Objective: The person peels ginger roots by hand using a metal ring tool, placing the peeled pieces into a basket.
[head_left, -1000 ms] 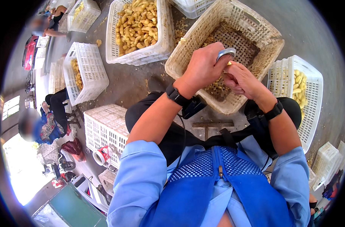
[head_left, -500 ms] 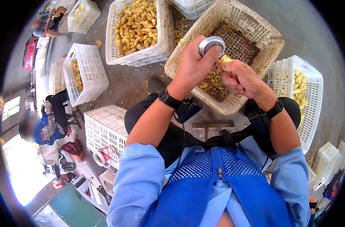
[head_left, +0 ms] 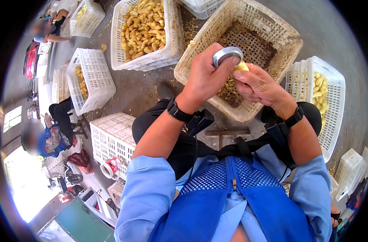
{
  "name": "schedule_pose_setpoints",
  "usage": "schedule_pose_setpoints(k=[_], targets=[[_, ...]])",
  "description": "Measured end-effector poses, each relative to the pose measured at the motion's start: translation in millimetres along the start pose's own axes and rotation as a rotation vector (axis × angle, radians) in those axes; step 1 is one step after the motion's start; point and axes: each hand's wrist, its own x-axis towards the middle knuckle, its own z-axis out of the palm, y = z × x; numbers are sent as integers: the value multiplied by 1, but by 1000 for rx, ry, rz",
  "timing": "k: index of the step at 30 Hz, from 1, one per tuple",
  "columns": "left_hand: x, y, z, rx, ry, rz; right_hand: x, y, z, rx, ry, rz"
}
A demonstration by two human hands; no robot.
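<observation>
My left hand (head_left: 210, 71) is closed round a silver metal ring-shaped tool (head_left: 228, 55), with the thumb pressed against its face. In my right hand (head_left: 264, 84) I pinch a small pale yellow root piece (head_left: 242, 66) that resembles ginger. Its upper end touches or nearly touches the tool's rim; the fingers hide the rest. Both hands are over the near part of a dirty cream plastic crate (head_left: 240, 115), where yellow scraps (head_left: 229, 86) lie on the slotted bottom.
A white crate (head_left: 116, 44) of brownish-yellow roots (head_left: 143, 30) stands ahead left. At my right, another crate (head_left: 339, 105) holds paler pieces (head_left: 319, 90). An upturned crate (head_left: 111, 133) with a red-and-white cup (head_left: 110, 167) is beside my left knee. Two people sit farther left.
My left hand has moved slightly down and right, tilting the tool. The yellow root piece has come up against the tool, and my right hand has turned a little.
</observation>
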Motion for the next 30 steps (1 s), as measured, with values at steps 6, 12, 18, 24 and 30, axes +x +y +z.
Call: schedule_pose_setpoints(k=[6, 12, 18, 24, 30], targets=[[0, 2, 6, 199, 1, 112, -5, -1, -1, -35, 0, 44], [5, -9, 9, 261, 3, 88, -2, 5, -2, -91, -19, 52], [8, -21, -4, 44, 29, -92, 14, 11, -7, -646, 253, -209], [0, -2, 4, 99, -68, -101, 11, 11, -2, -716, 300, -288], [-1, -14, 15, 202, -20, 61, 11, 16, -6, -705, 310, -268]])
